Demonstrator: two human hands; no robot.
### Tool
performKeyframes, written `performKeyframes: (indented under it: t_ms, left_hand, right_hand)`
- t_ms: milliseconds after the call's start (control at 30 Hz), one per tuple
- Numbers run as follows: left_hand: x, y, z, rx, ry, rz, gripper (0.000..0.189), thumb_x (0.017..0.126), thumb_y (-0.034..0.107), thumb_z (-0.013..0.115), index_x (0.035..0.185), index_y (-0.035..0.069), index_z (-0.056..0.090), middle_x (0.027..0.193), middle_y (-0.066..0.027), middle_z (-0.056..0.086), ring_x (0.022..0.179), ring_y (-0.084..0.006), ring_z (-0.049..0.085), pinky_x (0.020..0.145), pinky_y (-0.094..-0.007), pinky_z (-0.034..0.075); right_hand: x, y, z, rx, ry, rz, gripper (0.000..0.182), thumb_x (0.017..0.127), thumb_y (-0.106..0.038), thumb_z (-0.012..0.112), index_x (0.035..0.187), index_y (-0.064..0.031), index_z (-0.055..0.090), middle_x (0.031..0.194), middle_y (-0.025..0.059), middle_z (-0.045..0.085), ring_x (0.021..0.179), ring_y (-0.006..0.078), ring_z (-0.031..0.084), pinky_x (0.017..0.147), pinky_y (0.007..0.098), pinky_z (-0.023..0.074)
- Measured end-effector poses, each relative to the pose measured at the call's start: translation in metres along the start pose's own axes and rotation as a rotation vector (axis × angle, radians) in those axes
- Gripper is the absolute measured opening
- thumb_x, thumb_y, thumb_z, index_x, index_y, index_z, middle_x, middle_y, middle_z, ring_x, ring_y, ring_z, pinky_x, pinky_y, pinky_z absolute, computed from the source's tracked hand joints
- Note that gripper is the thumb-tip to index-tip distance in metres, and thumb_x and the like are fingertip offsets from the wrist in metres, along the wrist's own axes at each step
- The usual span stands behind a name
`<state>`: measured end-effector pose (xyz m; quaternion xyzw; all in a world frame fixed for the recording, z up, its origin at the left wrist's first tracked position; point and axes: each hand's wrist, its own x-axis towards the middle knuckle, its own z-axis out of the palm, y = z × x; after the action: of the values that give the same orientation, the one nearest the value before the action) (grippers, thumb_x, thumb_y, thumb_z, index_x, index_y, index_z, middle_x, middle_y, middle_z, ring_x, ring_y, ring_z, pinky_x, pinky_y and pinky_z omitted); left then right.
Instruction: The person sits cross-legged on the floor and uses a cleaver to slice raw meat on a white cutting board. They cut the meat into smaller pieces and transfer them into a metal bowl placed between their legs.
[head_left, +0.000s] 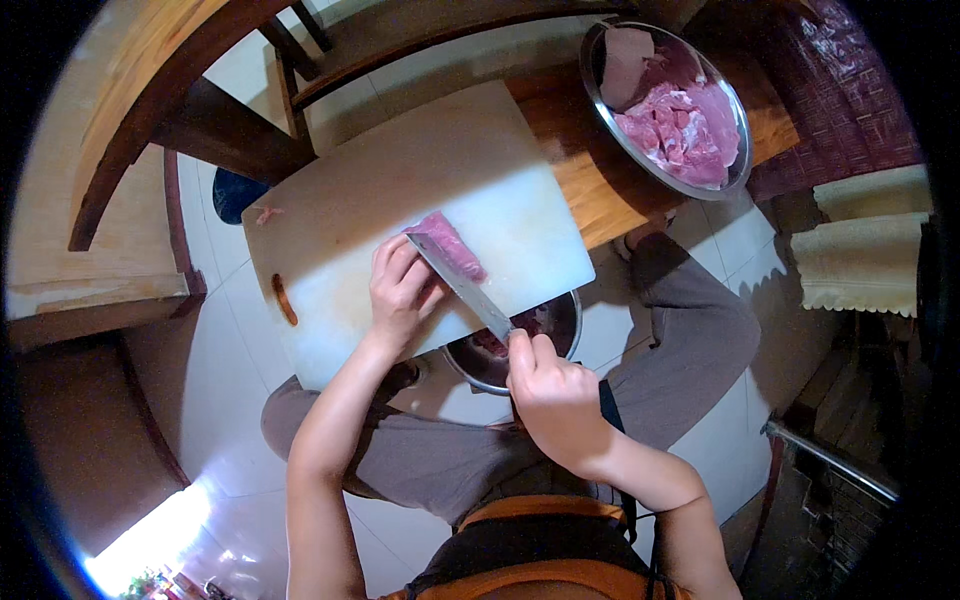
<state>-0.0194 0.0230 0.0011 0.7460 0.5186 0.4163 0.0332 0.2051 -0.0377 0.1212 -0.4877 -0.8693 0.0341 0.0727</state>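
My right hand (559, 390) grips the handle of a kitchen knife (469, 292). Its broad steel blade runs up and leftward over the white cutting board (352, 247). Along the blade's far side lies a strip of raw pink meat (450, 244). On the near side, my left hand (405, 289) rests with curled fingers close against the blade and the meat's upper end. Whether any meat is under those fingers is hidden. Partly beneath the board's near edge stands a metal bowl (574, 322) with dark red contents that are hard to make out.
A steel basin (742, 176) of raw meat pieces stands on the wooden bench (592, 195), which supports the board. A wooden chair (225, 127) borders the far left. A small meat scrap (268, 215) lies near the board's left corner. My legs (697, 337) flank the bowl.
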Motion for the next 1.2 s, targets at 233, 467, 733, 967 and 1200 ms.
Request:
performKeyframes:
  t_ms: [233,467,733,967,1200]
  left_hand:
    - [0.006,0.001,-0.003,-0.009,-0.06,-0.029,0.039,0.065,0.019,0.081,0.101,0.005,0.072,0.111,-0.0116,0.067,0.111,-0.0352,0.061,0.095,-0.0483,0.048]
    - [0.006,0.001,-0.004,0.036,-0.089,0.011,0.036,0.07,0.023,0.081,0.101,0.005,0.072,0.112,-0.0121,0.068,0.112,-0.0349,0.061,0.095,-0.0475,0.048]
    - [0.015,0.008,-0.008,0.031,-0.137,-0.033,0.035,0.072,0.021,0.08,0.102,0.004,0.072,0.113,-0.0123,0.067,0.112,-0.0342,0.061,0.095,-0.0468,0.048]
    - [0.017,0.012,-0.006,0.013,-0.127,-0.058,0.033,0.071,0.018,0.08,0.1,0.005,0.072,0.111,-0.0103,0.067,0.109,-0.034,0.062,0.094,-0.0464,0.049]
    - [0.01,0.007,-0.001,0.05,-0.099,-0.039,0.031,0.072,0.016,0.079,0.1,0.006,0.072,0.109,-0.0092,0.068,0.106,-0.0319,0.063,0.093,-0.0441,0.049]
  right_hand:
    - [0.017,-0.009,0.018,0.005,-0.068,0.024,0.023,0.083,-0.01,0.064,0.102,-0.0011,0.056,0.071,0.0011,0.054,0.049,0.0094,0.062,0.041,0.0232,0.048]
    - [-0.002,-0.007,0.012,-0.035,-0.05,0.026,0.021,0.084,-0.012,0.063,0.101,-0.0024,0.056,0.069,-0.0009,0.053,0.047,0.0089,0.062,0.04,0.0229,0.0482]
    - [0.055,-0.019,0.038,-0.017,0.02,0.116,0.01,0.089,-0.013,0.06,0.092,-0.008,0.052,0.065,0.0005,0.056,0.047,0.0143,0.065,0.039,0.028,0.0509]
    - [0.028,-0.012,0.036,0.201,-0.154,0.201,0.019,0.09,-0.015,0.064,0.096,-0.0047,0.05,0.074,0.0107,0.064,0.055,0.0273,0.069,0.047,0.0381,0.0566]
    - [0.019,-0.005,0.033,0.152,-0.131,0.171,0.008,0.09,-0.01,0.059,0.092,-0.0056,0.052,0.066,0.0096,0.064,0.057,0.0266,0.071,0.046,0.0379,0.0566]
